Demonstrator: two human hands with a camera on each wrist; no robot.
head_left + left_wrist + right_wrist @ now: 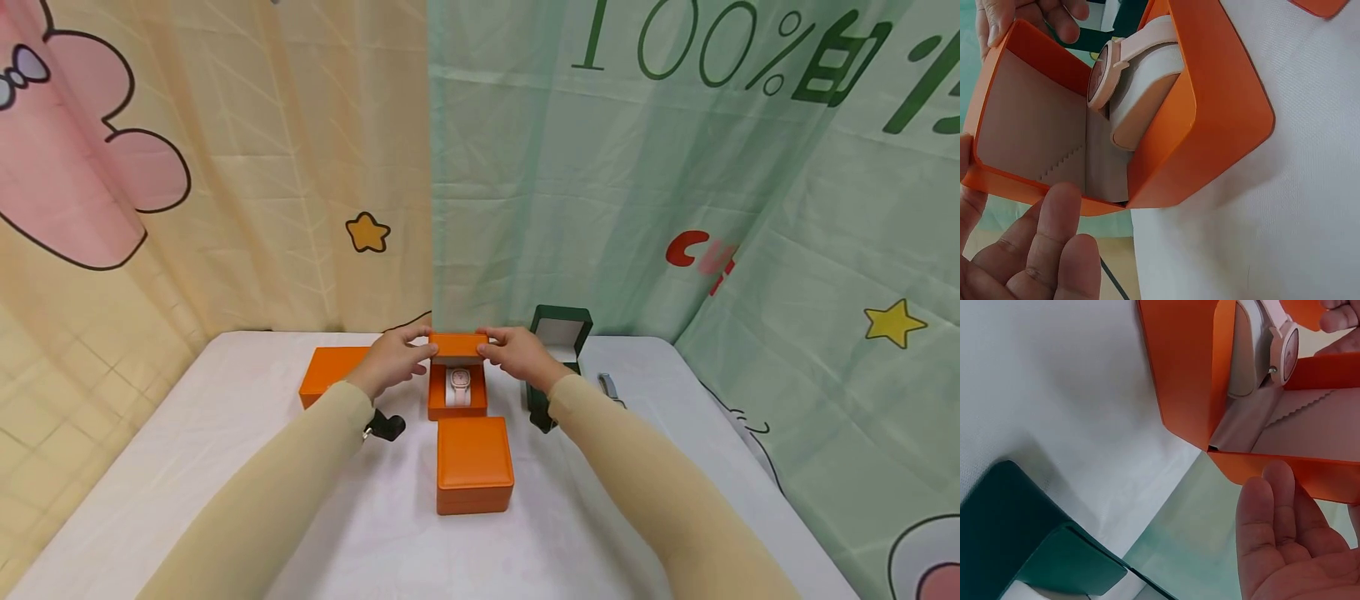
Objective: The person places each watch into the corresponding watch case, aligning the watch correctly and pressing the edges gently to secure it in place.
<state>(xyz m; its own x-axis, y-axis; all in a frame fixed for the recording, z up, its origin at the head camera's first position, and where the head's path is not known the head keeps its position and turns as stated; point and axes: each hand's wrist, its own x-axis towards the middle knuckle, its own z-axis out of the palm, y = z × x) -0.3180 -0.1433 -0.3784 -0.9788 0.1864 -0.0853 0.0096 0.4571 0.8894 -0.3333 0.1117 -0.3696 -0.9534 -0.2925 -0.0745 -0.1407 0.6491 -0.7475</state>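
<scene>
Against a backdrop of printed curtains, a person in beige sleeves works at a white table (225, 467), both hands on the raised lid (457, 345) of an open orange watch box (457, 400) near the table's far edge. At far left, the yellow curtain (247, 167) carries a pink cartoon shape and a small gold star. On the table's left side a closed orange box (330, 373) lies just behind the left forearm. The left hand (392, 360) grips the lid's left end, thumb and fingers curled around its edge; the left wrist view shows the fingers (1054, 237) against the lid's rim and beige lining. Inside the box, a pale pink watch (458, 385) sits wrapped around a cream cushion, its dial facing up; any writing on the dial is too small to read. Another closed orange box (475, 463) stands just in front of the open one, nearer the person. The right hand (517, 355) pinches the lid's right end in the same way. Just beyond it a dark green box (561, 332) stands open, its pale lining showing, with a small grey object (609, 387) lying on the table to its right. Behind, the green curtain (675, 183) reads "100%" followed by large green characters cut off by folds, above a partial red mark and a yellow star.
</scene>
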